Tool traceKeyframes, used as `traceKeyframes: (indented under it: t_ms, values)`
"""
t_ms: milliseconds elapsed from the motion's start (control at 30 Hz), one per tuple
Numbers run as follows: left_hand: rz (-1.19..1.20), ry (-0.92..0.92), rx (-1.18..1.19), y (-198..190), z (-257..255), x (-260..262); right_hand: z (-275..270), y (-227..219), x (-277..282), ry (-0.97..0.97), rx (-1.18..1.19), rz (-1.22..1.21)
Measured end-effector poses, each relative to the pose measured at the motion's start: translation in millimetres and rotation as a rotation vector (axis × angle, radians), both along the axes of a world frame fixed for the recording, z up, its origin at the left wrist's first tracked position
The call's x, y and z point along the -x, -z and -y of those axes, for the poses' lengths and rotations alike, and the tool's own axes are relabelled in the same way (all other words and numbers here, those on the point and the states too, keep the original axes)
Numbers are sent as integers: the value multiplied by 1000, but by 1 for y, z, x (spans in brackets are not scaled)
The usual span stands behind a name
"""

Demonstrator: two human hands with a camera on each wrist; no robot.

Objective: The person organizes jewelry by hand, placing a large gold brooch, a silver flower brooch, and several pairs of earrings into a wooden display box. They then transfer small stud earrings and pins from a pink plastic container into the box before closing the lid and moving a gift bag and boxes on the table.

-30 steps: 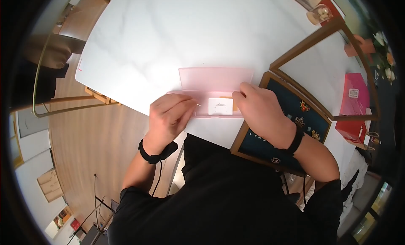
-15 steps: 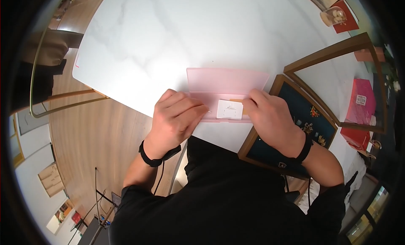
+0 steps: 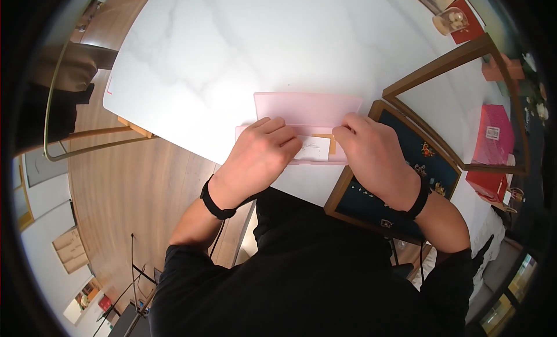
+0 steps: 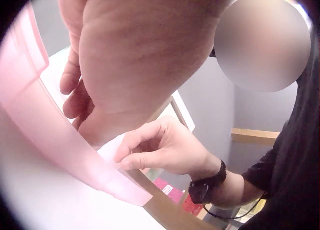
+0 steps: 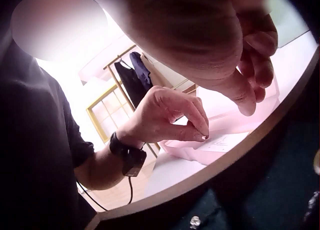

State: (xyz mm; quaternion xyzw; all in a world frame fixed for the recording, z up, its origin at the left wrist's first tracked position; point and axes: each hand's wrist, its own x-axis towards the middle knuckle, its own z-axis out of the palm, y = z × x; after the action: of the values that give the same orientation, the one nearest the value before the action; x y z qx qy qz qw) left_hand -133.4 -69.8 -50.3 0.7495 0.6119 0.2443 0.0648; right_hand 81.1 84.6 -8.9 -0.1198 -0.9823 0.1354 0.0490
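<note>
My left hand (image 3: 261,157) reaches over the left part of an open pink box (image 3: 307,110), its fingertips at a white printed card (image 3: 314,149). Its thumb and forefinger pinch a tiny shiny stud (image 5: 204,137), seen in the right wrist view. At the box's right end is my right hand (image 3: 374,160), fingers curled and thumb against forefinger. I cannot tell whether it holds anything. A tan backing (image 3: 332,141) shows behind the white card. In the left wrist view the left palm hides much of the box's inside.
Right of the box stands a wooden display case (image 3: 336,200) with dark lining, holding several jewellery pieces. Its framed glass lid (image 3: 447,67) is raised. Beyond it are a pink bag (image 3: 490,128), a red bag (image 3: 487,185) and a corked glass jar (image 3: 449,22).
My left hand has moved right, from the box's left end onto the left side of the white card. My right hand stays near the box's right end. The head view has shifted slightly.
</note>
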Motion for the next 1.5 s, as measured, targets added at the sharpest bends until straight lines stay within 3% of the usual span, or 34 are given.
traceKeyframes:
  t_ms: [433, 1000, 1200, 1300, 1467, 1500]
  values:
    - [-4, -40, 4, -8, 1, 2, 1, 10, -1, 26, -57, 30]
    - [480, -228, 56, -16, 14, 7, 2, 26, -2, -56, -131, 2]
    - [847, -302, 195, -21, 14, 2, -3, 31, 0, -51, -71, -47]
    - [942, -273, 146, -19, 14, -2, -2, 22, -2, -3, 6, -113]
    - [912, -215, 165, -29, 8, -15, -9, 3, -15, 165, 401, -142]
    - [904, -210, 173, -32, 6, -18, -11, 0, -17, 177, 394, -151]
